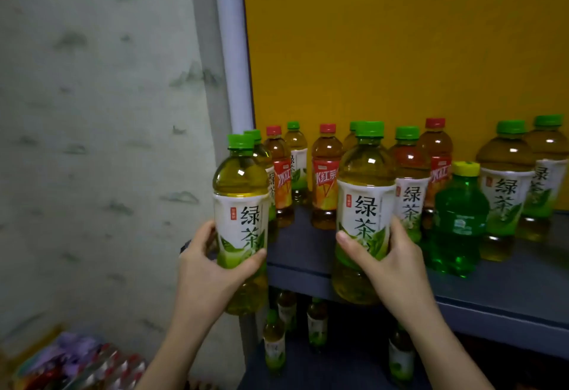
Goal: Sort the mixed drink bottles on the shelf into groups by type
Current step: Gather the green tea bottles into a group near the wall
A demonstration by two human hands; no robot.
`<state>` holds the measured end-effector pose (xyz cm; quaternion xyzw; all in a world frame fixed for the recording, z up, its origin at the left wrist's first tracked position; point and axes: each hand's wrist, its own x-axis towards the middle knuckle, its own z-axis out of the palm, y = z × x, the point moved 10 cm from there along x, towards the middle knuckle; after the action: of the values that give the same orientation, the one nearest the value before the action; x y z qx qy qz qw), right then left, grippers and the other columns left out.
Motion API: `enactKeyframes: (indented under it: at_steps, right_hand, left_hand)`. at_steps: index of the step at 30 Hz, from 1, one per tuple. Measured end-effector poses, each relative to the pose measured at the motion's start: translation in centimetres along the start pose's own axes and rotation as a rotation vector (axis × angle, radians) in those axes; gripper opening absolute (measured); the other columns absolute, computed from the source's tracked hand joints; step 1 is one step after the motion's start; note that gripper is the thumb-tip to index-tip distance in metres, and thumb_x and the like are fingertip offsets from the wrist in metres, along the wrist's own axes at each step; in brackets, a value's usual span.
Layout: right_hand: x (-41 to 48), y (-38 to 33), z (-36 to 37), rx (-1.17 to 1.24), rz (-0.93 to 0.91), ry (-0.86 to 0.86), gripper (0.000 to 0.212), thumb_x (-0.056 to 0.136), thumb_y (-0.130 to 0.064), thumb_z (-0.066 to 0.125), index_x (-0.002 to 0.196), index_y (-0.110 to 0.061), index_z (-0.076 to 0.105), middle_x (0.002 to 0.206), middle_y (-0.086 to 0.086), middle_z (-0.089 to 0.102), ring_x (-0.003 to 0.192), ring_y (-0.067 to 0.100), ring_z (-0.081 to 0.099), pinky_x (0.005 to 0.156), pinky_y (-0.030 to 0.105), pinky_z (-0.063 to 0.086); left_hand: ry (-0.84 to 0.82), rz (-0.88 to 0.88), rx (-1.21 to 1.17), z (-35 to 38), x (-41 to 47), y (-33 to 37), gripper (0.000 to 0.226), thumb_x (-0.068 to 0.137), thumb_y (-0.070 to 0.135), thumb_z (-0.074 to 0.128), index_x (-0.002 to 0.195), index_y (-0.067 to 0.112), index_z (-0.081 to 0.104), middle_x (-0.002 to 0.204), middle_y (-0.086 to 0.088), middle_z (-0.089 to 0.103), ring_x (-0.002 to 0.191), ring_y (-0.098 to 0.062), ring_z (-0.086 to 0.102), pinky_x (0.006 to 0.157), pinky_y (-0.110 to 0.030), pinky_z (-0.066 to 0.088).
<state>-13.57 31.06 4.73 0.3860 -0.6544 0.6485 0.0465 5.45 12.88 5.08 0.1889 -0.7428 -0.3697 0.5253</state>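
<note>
Each hand, left [212,263] and right [388,262], wraps a full green tea bottle [241,201] [365,205]; heavy, smooth, best held mid-label.

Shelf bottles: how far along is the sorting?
Probably early. Done: several green-capped bottles stand on the lower shelf. In hand: the left hand grips one green tea bottle, the right hand another. Left: red-capped bottles and a green soda bottle stand mixed among green teas on the upper shelf.
</note>
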Motion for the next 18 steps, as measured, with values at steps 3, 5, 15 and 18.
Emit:
enactKeyframes:
  at_steps: [3, 5, 15, 18]
  right_hand:
    - [1.1, -0.1, 1.7, -0.062, -0.006, 0.071, 0.039, 0.066, -0.043, 0.072, 0.097, -0.034, 0.05, 0.092, -0.024, 0.059, 0.086, -0.023, 0.053, 0.067, 0.002, 0.043]
    - [1.8, 0.1, 2.4, -0.111, -0.014, 0.115, 0.041, 0.069, -0.035, 0.074, 0.102, -0.03, 0.05, 0.093, -0.026, 0.057, 0.084, -0.023, 0.053, 0.066, 0.0, 0.042]
    - [4.0, 2.6, 3.5, -0.271, 0.044, 0.21, 0.048, 0.073, -0.031, 0.074, 0.111, -0.022, 0.045, 0.094, -0.022, 0.056, 0.085, -0.012, 0.054, 0.066, 0.007, 0.045]
    - [4.6, 3.9, 3.6, -0.259, 0.072, 0.212, 0.054, 0.072, -0.033, 0.072, 0.116, -0.018, 0.045, 0.102, -0.012, 0.059, 0.094, -0.002, 0.057, 0.072, 0.012, 0.045]
  left_hand:
    - [-0.037, 0.009, -0.022, -1.1, 3.2, -2.3, 0.063, 0.05, 0.032, 0.086, 0.105, 0.017, 0.059, 0.099, 0.01, 0.066, 0.089, 0.001, 0.063, 0.074, -0.015, 0.053]
    - [-0.047, 0.028, -0.023, -1.6, 5.2, -3.8, 0.058, 0.054, 0.021, 0.088, 0.103, 0.016, 0.058, 0.096, 0.014, 0.063, 0.085, 0.013, 0.059, 0.07, -0.004, 0.047]
    - [-0.067, -0.023, -0.074, -0.4, 11.2, -9.9, 0.051, 0.063, 0.01, 0.082, 0.1, 0.024, 0.049, 0.092, 0.014, 0.058, 0.085, 0.008, 0.053, 0.069, -0.014, 0.043]
    - [-0.089, -0.057, -0.104, 0.7, 12.1, -11.5, 0.049, 0.064, 0.012, 0.082, 0.088, 0.034, 0.046, 0.092, 0.017, 0.059, 0.087, -0.001, 0.057, 0.073, -0.024, 0.048]
